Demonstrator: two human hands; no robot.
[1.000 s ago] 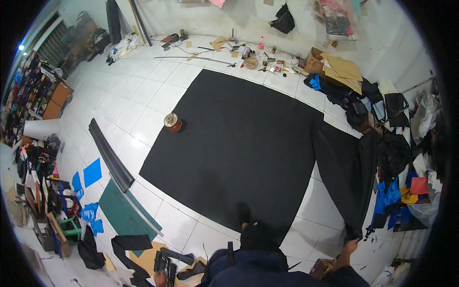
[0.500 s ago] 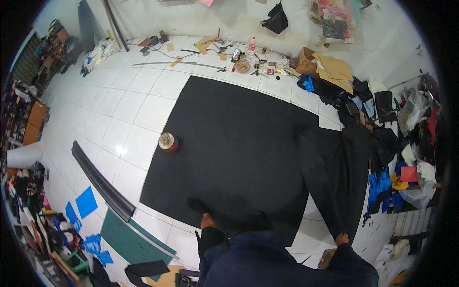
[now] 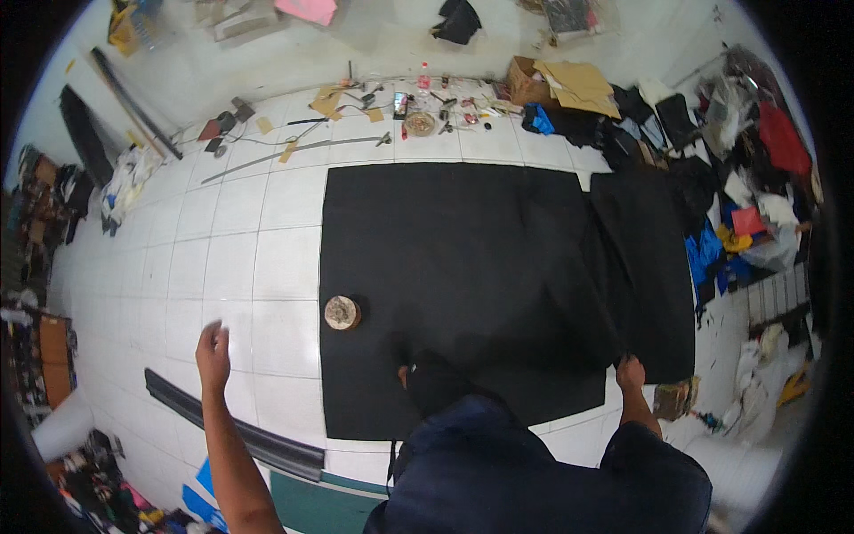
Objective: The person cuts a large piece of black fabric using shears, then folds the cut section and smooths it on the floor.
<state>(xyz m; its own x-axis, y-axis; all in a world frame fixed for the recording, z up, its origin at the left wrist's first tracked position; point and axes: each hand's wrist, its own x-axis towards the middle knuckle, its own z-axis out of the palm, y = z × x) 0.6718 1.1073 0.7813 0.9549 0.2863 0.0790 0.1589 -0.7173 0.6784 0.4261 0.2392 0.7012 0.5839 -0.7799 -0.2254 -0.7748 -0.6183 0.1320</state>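
A large sheet of black fabric [image 3: 463,240] lies spread over the white floor tiles. On its right side a further black fabric part [image 3: 654,267] lies with a raised fold running down toward me. My right hand [image 3: 631,370] is closed on the near edge of this fabric, at the lower end of the fold. Off to the left, above bare tiles, my left hand [image 3: 213,354] is held out with its fingers loosely apart and nothing in it. A round, wood-like block [image 3: 342,312] sits on the sheet near its left edge.
A dark ribbed strip [image 3: 236,427] and a green cutting mat [image 3: 325,505] lie at the near left. Small tools, a bottle [image 3: 423,80] and a long metal ruler [image 3: 285,153] lie along the far wall. Heaped scraps [image 3: 747,222] and a small block [image 3: 674,398] are on the right.
My view has swung to the right. My left arm has reached out to the left. The fabric at the right has spread flatter and wider, with my right hand still gripping its edge.
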